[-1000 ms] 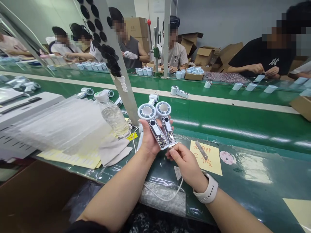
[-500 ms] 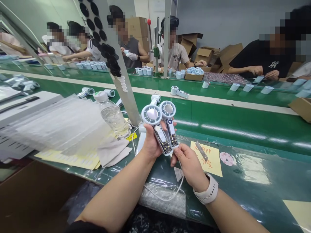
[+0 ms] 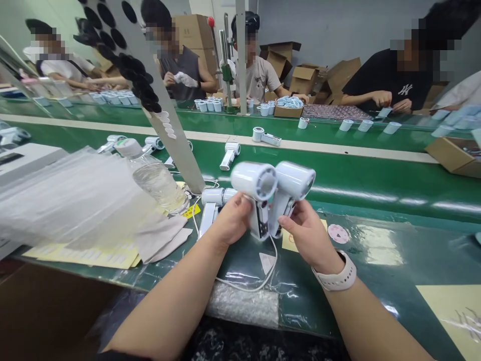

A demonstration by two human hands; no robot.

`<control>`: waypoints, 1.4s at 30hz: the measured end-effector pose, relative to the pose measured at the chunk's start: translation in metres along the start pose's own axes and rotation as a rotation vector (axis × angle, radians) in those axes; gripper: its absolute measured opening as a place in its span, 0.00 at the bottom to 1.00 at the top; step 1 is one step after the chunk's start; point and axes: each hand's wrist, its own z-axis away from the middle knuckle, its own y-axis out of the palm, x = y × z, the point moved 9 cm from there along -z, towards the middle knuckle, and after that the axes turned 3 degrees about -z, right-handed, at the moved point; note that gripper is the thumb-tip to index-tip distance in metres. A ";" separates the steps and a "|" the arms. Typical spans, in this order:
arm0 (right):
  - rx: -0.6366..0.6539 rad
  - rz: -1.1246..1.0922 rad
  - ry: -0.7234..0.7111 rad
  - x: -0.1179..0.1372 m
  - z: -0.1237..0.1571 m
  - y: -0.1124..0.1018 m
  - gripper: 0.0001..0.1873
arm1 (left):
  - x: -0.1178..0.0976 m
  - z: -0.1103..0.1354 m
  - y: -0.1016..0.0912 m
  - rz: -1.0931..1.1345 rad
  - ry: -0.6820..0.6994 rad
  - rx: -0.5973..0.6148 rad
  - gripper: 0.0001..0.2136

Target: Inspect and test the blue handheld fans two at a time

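My left hand (image 3: 233,220) is closed round the handle of a pale blue handheld fan (image 3: 248,179), whose open handle side shows dark electronics. A second handheld fan (image 3: 295,179) is gripped by its handle in my right hand (image 3: 310,234), tilted to the right. The two fans are side by side above the bench, their heads almost touching. From near the bottoms of the handles a white cable (image 3: 259,287) loops down over the bench; which fan it joins is hidden. Just left of my left hand, another fan (image 3: 211,205) stands on the bench.
A water bottle (image 3: 154,178), plastic sheets (image 3: 82,195) and a cloth (image 3: 161,238) lie at left, beside a slanted metal post (image 3: 176,145). Several fans, one a lone fan (image 3: 230,155), rest on the green conveyor (image 3: 338,175). Bubble wrap (image 3: 244,303) lies at the front edge. Co-workers sit opposite.
The two fans were held together in my left hand, open handles facing me. My right hand has left the cable and taken one fan; both are now turned sideways and apart.
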 end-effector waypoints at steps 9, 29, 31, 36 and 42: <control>-0.076 -0.085 0.131 -0.008 -0.004 -0.011 0.18 | -0.001 0.000 0.001 0.104 -0.083 -0.037 0.22; -0.064 -0.241 0.196 -0.009 0.002 -0.001 0.21 | -0.001 0.003 0.015 0.032 -0.057 0.111 0.26; -0.064 -0.241 0.192 -0.009 0.002 0.000 0.21 | 0.000 0.003 0.014 0.010 -0.055 0.094 0.24; -0.060 -0.235 0.182 -0.007 0.003 0.001 0.21 | -0.002 0.004 0.012 -0.009 -0.047 0.071 0.24; -0.090 -0.197 0.183 -0.011 0.002 -0.003 0.17 | 0.003 0.000 0.005 -0.025 -0.071 0.000 0.22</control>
